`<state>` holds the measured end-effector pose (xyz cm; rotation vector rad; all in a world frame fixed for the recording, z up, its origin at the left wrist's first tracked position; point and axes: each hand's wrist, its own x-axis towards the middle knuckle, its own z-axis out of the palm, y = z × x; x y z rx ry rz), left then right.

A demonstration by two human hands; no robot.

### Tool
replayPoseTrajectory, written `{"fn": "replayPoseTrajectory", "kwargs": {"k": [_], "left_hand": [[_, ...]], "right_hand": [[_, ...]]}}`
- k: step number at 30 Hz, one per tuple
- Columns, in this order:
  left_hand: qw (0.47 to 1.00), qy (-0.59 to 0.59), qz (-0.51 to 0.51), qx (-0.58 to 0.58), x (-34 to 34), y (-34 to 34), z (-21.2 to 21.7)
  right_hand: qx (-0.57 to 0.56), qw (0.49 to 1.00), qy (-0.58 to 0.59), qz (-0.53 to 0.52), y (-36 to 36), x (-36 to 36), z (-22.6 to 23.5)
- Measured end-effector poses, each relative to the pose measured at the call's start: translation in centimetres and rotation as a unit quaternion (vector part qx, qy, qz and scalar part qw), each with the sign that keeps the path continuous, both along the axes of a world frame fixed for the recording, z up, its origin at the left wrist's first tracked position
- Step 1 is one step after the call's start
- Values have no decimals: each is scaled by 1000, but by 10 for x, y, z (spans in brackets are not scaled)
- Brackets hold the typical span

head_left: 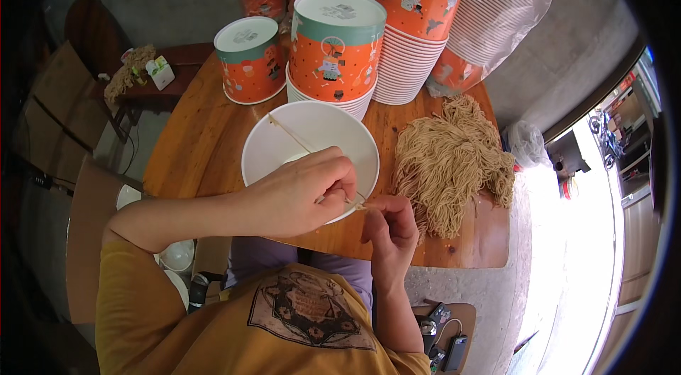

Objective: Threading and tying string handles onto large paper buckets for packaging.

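Head view: the left hand reaches across the near half of a white bowl, its fingers curled in and closed on a thin tan cord. The cord runs from the bowl's far left rim, over its inside, to the left hand, and shows again between the two hands. The right hand is just beyond the bowl's near right rim, thumb and forefinger pinched together on a short piece of the cord; the hands are near each other but apart.

The bowl rests on a brown wooden table. To its right lies a loose heap of tan yarn. On the far side, just behind the bowl, an upside-down orange bucket with a green band tops a short stack. A smaller orange bucket stands upside down to its left, and a taller stack of buckets rises to its right. Farther right is another stack wrapped in clear plastic. At far left, a low bench holds more yarn and a small white box.
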<state>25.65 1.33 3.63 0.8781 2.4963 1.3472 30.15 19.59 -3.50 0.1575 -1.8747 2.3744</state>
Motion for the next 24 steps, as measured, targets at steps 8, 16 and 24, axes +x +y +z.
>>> {"fn": "replayPoseTrajectory", "kwargs": {"k": [8, 16, 24], "left_hand": [[998, -54, -41, 0, 0, 1, 1], [998, -63, -21, 18, 0, 3, 1], [999, -39, -14, 3, 1, 2, 2]], "right_hand": [[50, 995, 80, -16, 3, 0, -9], [237, 956, 163, -56, 0, -2, 3], [340, 906, 224, -116, 3, -4, 10]]}}
